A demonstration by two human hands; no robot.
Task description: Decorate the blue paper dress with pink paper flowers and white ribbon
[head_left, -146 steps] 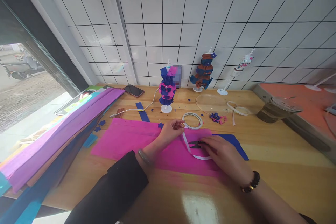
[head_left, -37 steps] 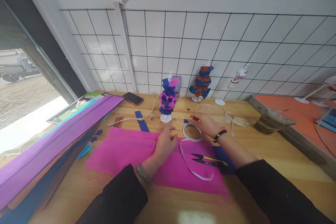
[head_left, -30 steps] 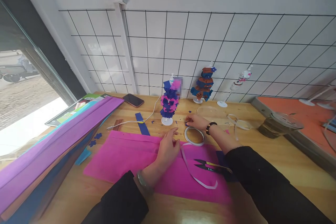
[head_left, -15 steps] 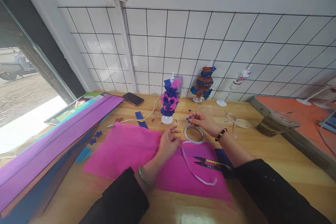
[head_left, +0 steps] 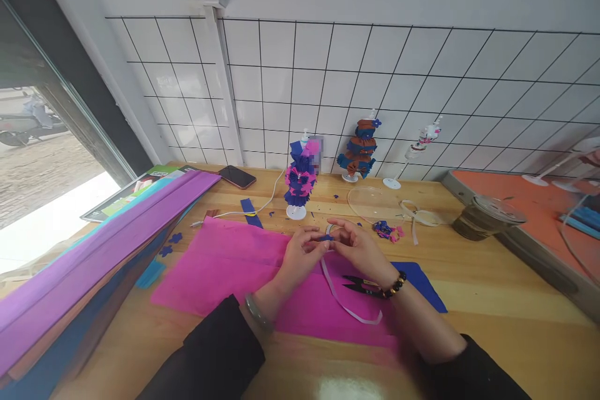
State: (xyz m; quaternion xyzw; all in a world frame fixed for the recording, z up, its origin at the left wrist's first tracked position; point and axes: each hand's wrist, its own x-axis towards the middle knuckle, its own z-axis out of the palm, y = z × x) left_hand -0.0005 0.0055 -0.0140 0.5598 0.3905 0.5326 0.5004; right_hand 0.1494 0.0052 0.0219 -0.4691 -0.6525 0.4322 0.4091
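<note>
My left hand (head_left: 304, 255) and my right hand (head_left: 360, 253) meet above the pink crepe paper (head_left: 234, 269). Their fingertips pinch a small blue paper piece (head_left: 327, 238), whose exact shape is mostly hidden. Behind the fingers a roll of tape (head_left: 329, 229) shows only in part. A narrow white strip (head_left: 335, 294) curls down from near my left fingertips across the pink sheet. Under my right wrist lie black thread snips (head_left: 362, 287), partly covered. A decorated stand with blue and pink paper ruffles (head_left: 300, 180) rises just beyond my hands.
Rolled purple crepe paper (head_left: 140, 234) lies at left, near blue paper flowers (head_left: 175, 238) and a phone (head_left: 237, 177). Blue and pink scraps (head_left: 387, 230), a brown ruffled stand (head_left: 363, 149), a lidded cup (head_left: 482, 220) and blue paper (head_left: 422, 284) are at right.
My right hand has come left and down with the blue piece to meet my left hand, now covering most of the tape roll. Blue and pink scraps behind it have come into view.
</note>
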